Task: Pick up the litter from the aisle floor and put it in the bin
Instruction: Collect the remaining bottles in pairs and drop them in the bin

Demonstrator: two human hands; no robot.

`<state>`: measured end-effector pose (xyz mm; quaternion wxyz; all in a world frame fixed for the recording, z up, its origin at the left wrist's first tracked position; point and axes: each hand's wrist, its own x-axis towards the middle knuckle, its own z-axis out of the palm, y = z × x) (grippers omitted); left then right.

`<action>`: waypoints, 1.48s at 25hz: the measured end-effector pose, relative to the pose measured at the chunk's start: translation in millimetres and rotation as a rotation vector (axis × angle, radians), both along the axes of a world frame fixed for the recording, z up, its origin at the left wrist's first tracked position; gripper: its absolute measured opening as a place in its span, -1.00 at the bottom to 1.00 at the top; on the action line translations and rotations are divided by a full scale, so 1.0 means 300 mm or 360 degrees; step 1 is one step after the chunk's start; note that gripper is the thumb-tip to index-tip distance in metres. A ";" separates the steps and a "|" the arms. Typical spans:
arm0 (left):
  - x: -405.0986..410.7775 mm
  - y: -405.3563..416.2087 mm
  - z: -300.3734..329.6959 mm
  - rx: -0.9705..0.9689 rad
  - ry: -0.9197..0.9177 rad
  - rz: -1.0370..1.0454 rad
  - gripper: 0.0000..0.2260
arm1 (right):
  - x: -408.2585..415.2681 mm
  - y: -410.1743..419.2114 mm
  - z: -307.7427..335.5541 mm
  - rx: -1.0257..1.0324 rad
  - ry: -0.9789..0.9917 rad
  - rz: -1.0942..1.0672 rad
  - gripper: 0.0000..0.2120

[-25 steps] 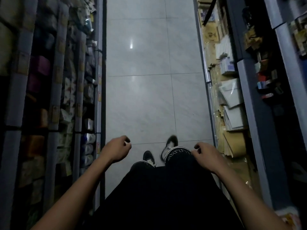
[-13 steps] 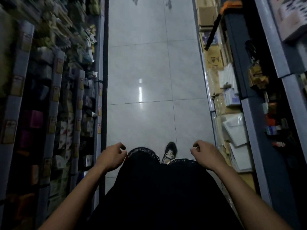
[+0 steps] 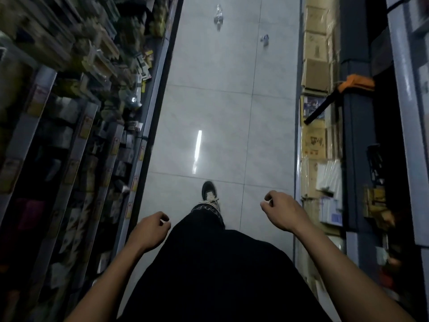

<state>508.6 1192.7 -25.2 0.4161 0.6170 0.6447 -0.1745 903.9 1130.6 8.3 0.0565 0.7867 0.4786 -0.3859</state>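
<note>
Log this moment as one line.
phase: approach | left hand: holds nothing | right hand: holds nothing | litter: two pieces ahead on floor | bin: unseen

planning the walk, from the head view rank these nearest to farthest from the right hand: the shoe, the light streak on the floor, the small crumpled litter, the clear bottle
From the right hand:
1. shoe, just to its left on the floor tile.
2. light streak, ahead, mid aisle.
3. small crumpled litter, far ahead, nearer the right shelves.
4. clear bottle, farthest, top centre of the aisle.
</note>
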 end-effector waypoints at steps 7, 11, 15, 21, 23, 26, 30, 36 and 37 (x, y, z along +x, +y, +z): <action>0.316 0.695 0.059 0.0088 -0.0098 -0.0216 -0.76 | 0.202 0.378 0.051 -0.0060 -0.0025 -0.0242 -0.63; 0.549 1.096 0.058 0.0141 -0.0105 -0.0308 -0.75 | 0.365 0.569 0.025 -0.0079 -0.0008 -0.0400 -0.66; 0.783 1.440 0.037 0.0160 -0.0038 -0.0408 -0.75 | 0.582 0.839 -0.033 -0.0097 0.0052 -0.0413 -0.64; 1.032 1.754 0.061 0.0113 0.0038 -0.0247 -0.75 | 0.944 1.423 -0.020 0.0010 0.0069 -0.0243 -0.62; 1.082 1.837 0.066 0.0085 0.0041 -0.0165 -0.75 | 1.042 1.641 -0.007 0.0043 0.0047 -0.0118 -0.60; 1.132 1.967 0.066 0.0028 0.0072 -0.0023 -0.76 | 1.146 1.958 0.006 0.0073 0.0050 0.0011 -0.56; 1.175 2.220 0.037 -0.0021 0.0057 0.0138 -0.79 | 1.212 2.333 -0.006 0.0043 0.0046 0.0062 -0.57; 1.297 2.822 0.034 -0.0025 0.0006 0.0039 -0.77 | 1.284 2.782 0.006 -0.0048 0.0035 -0.0034 -0.60; 1.334 2.939 0.044 -0.0013 -0.0007 -0.0022 -0.76 | 1.303 2.846 0.015 -0.0053 0.0028 -0.0069 -0.62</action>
